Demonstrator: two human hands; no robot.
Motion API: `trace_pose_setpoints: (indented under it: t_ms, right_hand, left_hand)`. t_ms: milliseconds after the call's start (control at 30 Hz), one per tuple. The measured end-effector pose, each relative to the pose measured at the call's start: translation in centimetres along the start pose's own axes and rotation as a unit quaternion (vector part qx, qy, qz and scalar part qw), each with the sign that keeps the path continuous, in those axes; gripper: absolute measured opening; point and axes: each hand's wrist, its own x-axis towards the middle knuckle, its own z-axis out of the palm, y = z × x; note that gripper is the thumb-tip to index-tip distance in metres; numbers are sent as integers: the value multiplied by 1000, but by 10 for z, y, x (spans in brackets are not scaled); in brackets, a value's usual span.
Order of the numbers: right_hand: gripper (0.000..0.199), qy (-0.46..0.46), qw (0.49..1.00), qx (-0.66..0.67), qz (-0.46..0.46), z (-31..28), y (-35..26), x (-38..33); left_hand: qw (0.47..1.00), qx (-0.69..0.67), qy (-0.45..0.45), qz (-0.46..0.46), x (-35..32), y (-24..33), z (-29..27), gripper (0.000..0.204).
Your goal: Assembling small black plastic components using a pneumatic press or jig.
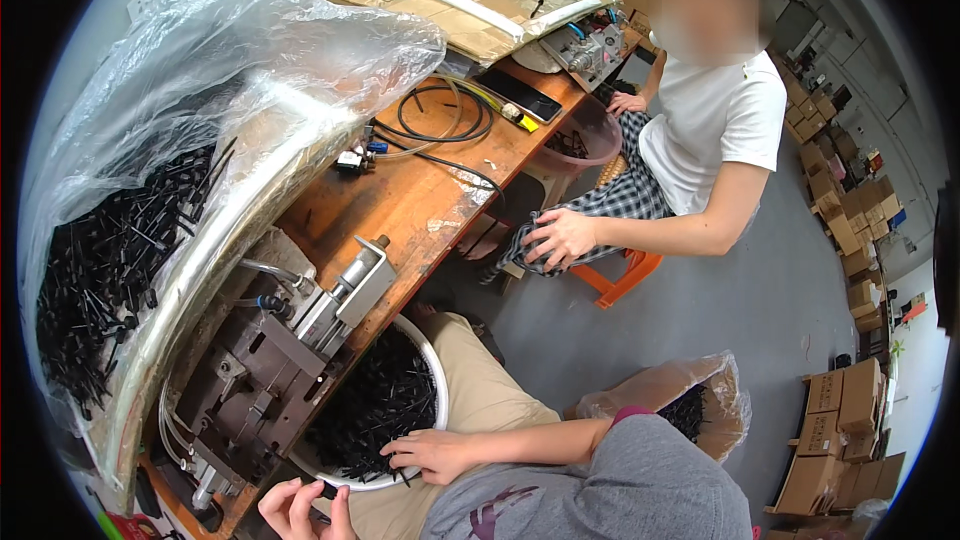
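On my lap stands a white round basin (440, 380) heaped with thin black plastic parts (375, 400). My right hand (430, 454) reaches over its near rim, fingers spread and their tips touching the pile. At the lower edge is my left hand (305, 512), partly cut off by the frame, its fingers bent and thumb raised. A small dark piece, seemingly one of the black parts, shows between its fingertips. Just beyond sits a metal bench fixture (265, 380) with a cylinder and clamp, bolted near the wooden table's edge.
A large plastic-lined tray (215, 270) of black parts fills the left. Hoses (440, 130) and a phone (520, 93) lie on the wooden table (400, 210). Across sits a co-worker (700, 130) beside a pink basin (590, 140). A lined bag (720, 390) and cartons (840, 420) stand right.
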Motion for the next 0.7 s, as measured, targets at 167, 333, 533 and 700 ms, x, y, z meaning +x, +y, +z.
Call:
trace_pose_setpoints:
  t_ms: [167, 333, 533, 700]
  right_hand:
    - [55, -19, 1000, -9, 21, -5, -1, 0]
    - [55, 12, 1000, -11, -9, -2, 1, 0]
    - [55, -5, 1000, -2, 7, -4, 2, -1]
    - [53, -12, 999, 30, 16, 2, 2, -1]
  left_hand:
    - [999, 51, 1, -5, -8, -9, -2, 30]
    - [997, 72, 7, -30, -11, -12, -3, 34]
    - [997, 55, 1, -52, -14, -13, -3, 35]
    - [998, 65, 3, -16, -13, -14, -4, 35]
